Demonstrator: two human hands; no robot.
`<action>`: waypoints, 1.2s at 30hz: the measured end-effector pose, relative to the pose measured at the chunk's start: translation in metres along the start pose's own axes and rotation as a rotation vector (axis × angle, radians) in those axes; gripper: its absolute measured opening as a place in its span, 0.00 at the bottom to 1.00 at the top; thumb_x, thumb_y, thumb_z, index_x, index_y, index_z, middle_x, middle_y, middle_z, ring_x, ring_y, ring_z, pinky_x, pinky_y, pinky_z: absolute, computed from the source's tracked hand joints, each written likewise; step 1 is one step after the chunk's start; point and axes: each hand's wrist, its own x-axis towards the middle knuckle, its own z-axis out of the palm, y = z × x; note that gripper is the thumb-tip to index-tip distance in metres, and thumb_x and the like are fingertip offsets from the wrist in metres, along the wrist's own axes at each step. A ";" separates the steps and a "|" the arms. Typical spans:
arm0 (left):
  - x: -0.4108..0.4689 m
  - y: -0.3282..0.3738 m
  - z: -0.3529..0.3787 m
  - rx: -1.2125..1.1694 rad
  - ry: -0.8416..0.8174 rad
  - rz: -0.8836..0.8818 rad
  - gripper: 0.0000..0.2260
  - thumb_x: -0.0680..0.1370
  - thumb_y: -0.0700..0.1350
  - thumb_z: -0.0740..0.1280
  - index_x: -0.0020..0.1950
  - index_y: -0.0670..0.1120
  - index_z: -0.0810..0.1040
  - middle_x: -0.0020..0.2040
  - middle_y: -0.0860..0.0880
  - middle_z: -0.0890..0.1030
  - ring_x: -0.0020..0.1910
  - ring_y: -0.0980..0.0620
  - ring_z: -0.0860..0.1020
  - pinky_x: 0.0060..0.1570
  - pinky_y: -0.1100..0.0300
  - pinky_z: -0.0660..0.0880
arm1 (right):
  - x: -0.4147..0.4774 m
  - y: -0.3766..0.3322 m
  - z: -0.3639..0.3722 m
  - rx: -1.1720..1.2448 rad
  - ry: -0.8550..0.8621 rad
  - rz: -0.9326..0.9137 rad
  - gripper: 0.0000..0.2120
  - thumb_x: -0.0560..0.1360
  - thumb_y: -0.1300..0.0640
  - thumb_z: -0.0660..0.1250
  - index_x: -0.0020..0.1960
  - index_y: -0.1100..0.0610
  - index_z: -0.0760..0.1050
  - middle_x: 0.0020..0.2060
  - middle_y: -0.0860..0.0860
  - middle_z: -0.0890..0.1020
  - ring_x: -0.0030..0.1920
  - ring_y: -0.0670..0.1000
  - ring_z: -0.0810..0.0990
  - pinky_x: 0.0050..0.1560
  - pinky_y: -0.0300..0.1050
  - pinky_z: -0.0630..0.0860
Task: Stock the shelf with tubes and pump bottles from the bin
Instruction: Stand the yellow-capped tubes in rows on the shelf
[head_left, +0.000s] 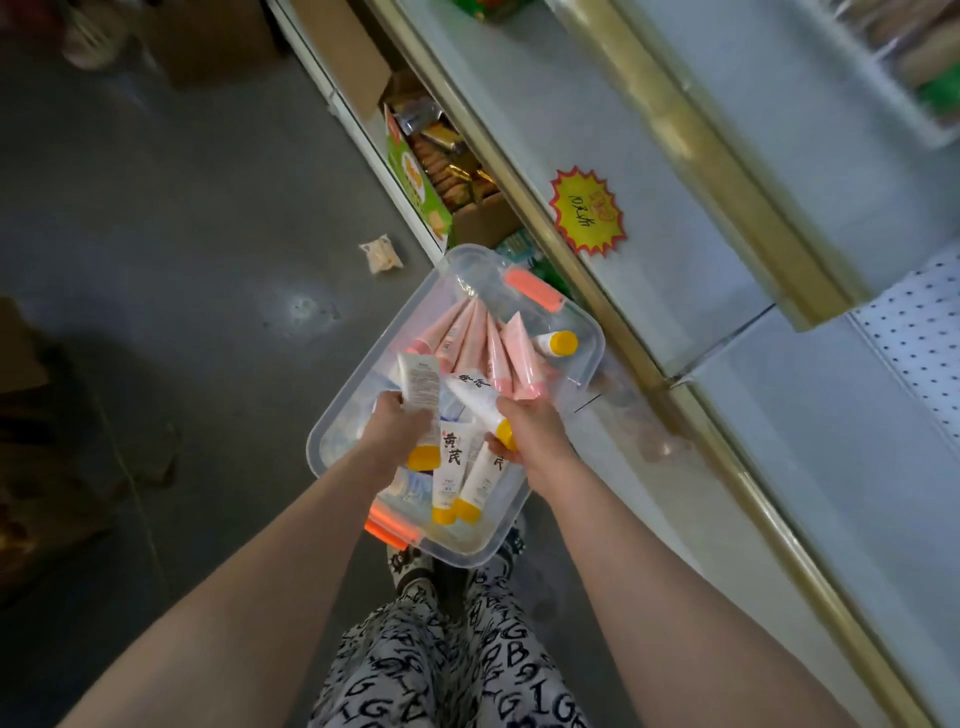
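Forearms (291, 561) are stretched into the bin (326, 441) beside the shelf (587, 119). One white tube (420, 392) is gripped by the left hand (397, 428), a second tube (475, 400) by the right hand (532, 428). Many pink tubes (480, 345) are left inside.

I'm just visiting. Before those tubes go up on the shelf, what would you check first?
1. Grip of the left hand on the left tube: ok, fingers curl round it.
2. Grip of the right hand on the right tube: ok, held near its yellow cap.
3. Room on the shelf: ok, bare surface by the price tag.
4. Stock in the bin: ok, pink tubes lie inside.
5. Pump bottles in the bin: cannot tell.
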 end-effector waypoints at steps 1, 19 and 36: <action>-0.007 0.008 0.001 -0.061 -0.024 -0.002 0.12 0.78 0.39 0.63 0.59 0.46 0.66 0.45 0.45 0.76 0.40 0.46 0.78 0.47 0.46 0.79 | -0.007 -0.005 -0.003 0.078 -0.057 0.060 0.07 0.78 0.58 0.63 0.56 0.58 0.73 0.50 0.58 0.78 0.38 0.52 0.79 0.36 0.44 0.81; -0.117 0.123 0.034 -0.187 -0.484 0.355 0.15 0.79 0.35 0.61 0.64 0.45 0.71 0.52 0.44 0.82 0.46 0.47 0.84 0.45 0.51 0.81 | -0.096 -0.058 -0.098 0.233 -0.148 -0.249 0.18 0.75 0.64 0.68 0.64 0.59 0.72 0.54 0.55 0.82 0.47 0.51 0.82 0.39 0.44 0.78; -0.222 0.193 0.149 0.133 -0.782 0.860 0.18 0.75 0.32 0.67 0.62 0.48 0.77 0.58 0.47 0.82 0.57 0.47 0.81 0.59 0.50 0.76 | -0.172 -0.080 -0.241 0.270 0.384 -0.715 0.26 0.68 0.66 0.75 0.63 0.53 0.72 0.55 0.51 0.82 0.50 0.51 0.83 0.44 0.43 0.80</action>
